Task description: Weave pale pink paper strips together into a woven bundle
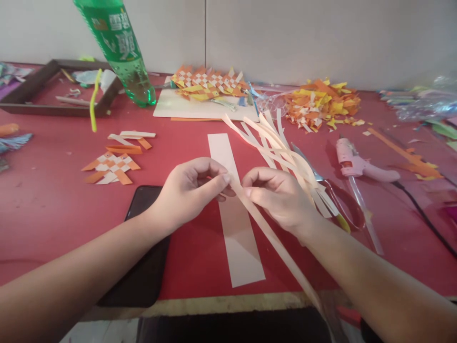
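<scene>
A long cream paper strip (273, 237) runs from between my hands down past the table's front edge. My left hand (194, 186) pinches its upper end between thumb and forefinger. Close by on the right, my right hand (276, 195) is closed on the same strip a little lower down. Beneath them a wider white paper band (241, 247) lies flat on the red table. A bundle of loose cream strips (285, 147) lies just beyond my right hand, partly over a pair of scissors (342, 205) with red handles.
A black phone (139, 267) lies left of the band, near a small woven paper fish (110, 169). A green bottle (128, 62) stands beside a dark frame (21, 95). Orange and yellow paper pieces (321, 105) are heaped at the back. A pink glue gun (357, 164) with its cord lies right.
</scene>
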`<state>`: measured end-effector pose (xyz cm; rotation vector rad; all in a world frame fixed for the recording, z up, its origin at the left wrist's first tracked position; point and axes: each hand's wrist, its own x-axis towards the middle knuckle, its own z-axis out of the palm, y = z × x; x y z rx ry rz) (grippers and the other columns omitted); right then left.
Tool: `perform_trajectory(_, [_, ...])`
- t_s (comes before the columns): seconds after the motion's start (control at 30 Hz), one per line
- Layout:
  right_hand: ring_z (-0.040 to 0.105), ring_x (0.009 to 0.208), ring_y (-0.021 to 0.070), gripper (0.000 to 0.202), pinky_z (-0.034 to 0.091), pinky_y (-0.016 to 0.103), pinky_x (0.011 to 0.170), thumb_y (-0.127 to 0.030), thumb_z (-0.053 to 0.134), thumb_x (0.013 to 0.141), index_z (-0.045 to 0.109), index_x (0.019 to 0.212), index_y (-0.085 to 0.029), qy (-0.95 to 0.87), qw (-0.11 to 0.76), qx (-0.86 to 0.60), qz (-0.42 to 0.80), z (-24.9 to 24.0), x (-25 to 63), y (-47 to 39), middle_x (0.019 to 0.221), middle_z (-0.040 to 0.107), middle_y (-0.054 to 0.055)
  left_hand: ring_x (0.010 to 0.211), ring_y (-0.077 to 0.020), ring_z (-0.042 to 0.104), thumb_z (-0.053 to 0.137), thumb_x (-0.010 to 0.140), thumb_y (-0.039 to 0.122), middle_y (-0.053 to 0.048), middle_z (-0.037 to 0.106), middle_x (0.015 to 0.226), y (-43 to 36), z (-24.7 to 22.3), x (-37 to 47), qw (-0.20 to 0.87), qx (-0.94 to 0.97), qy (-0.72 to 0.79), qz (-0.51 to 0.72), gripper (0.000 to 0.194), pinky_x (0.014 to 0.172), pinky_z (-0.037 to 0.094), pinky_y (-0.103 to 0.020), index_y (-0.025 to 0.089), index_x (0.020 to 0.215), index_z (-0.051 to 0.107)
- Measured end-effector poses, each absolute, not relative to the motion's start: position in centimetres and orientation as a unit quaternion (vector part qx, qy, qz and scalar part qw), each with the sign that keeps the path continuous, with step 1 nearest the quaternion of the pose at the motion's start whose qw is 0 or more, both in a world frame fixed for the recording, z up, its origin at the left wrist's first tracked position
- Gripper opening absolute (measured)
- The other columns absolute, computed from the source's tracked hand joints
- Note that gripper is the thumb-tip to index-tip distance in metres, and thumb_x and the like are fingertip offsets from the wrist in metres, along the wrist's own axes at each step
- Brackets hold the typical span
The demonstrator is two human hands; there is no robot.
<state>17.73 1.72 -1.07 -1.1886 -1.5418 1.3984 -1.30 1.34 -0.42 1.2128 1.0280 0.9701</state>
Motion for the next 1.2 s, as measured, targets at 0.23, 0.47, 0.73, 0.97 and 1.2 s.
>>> perform_trajectory(0.23, [0.046, 0.060, 0.0111, 0.005, 0.036, 0.024, 0.053, -0.016, 0.061, 0.073, 0.062, 0.068, -0.019, -0.591, 0.353, -0.464, 0.557, -1.4, 17.7, 1.7, 0.066, 0.055, -0.002, 0.070, -0.0150, 0.070, 0.068, 0.084, 0.033, -0.002, 0.067, 0.073, 1.3, -0.6, -1.1, 0.578, 0.493, 0.478, 0.441, 0.019, 0.064, 0.058, -0.023, 0.016, 0.080, 0.063])
perform_trajectory(0.47, [0.045, 0.059, 0.0093, 0.006, 0.037, 0.023, 0.054, -0.017, 0.063, 0.074, 0.061, 0.069, -0.019, -0.570, 0.364, -0.445, 0.587, -1.5, 17.6, 1.6, 0.066, 0.054, -0.004, 0.042, -0.0071, 0.047, 0.063, 0.087, 0.032, 0.005, 0.053, 0.058, 1.4, -1.0, -1.2, 0.496, 0.511, 0.506, 0.486, 0.014, 0.041, 0.039, -0.019, 0.020, 0.081, 0.063])
perform_trajectory(0.73, [0.046, 0.055, 0.0091, 0.008, 0.035, 0.022, 0.048, -0.018, 0.065, 0.076, 0.061, 0.069, -0.020, -0.564, 0.339, -0.460, 0.595, -1.6, 17.8, 1.5, 0.062, 0.054, -0.004, 0.047, -0.0067, 0.043, 0.066, 0.084, 0.028, 0.003, 0.049, 0.062, 2.7, -1.1, -1.7, 0.513, 0.398, 0.496, 0.577, 0.014, 0.039, 0.038, -0.017, 0.020, 0.075, 0.060])
perform_trajectory(0.97, [0.050, 0.056, 0.0091, 0.007, 0.038, 0.022, 0.053, -0.015, 0.061, 0.075, 0.062, 0.069, -0.019, -0.549, 0.370, -0.433, 0.612, -1.5, 17.4, 1.5, 0.062, 0.058, -0.004, 0.061, -0.0111, 0.058, 0.075, 0.074, 0.026, 0.000, 0.059, 0.075, 1.8, -0.2, -0.9, 0.735, 0.415, 0.421, 0.330, 0.024, 0.042, 0.052, -0.017, 0.016, 0.090, 0.060])
perform_trajectory(1.2, [0.054, 0.062, 0.0102, 0.009, 0.040, 0.023, 0.057, -0.016, 0.062, 0.076, 0.058, 0.068, -0.017, -0.559, 0.356, -0.418, 0.622, -1.5, 17.2, 1.2, 0.068, 0.065, -0.001, 0.062, -0.0087, 0.062, 0.076, 0.076, 0.026, 0.000, 0.064, 0.072, 1.8, -0.7, -1.2, 0.726, 0.457, 0.412, 0.308, 0.017, 0.049, 0.054, -0.013, 0.014, 0.081, 0.067])
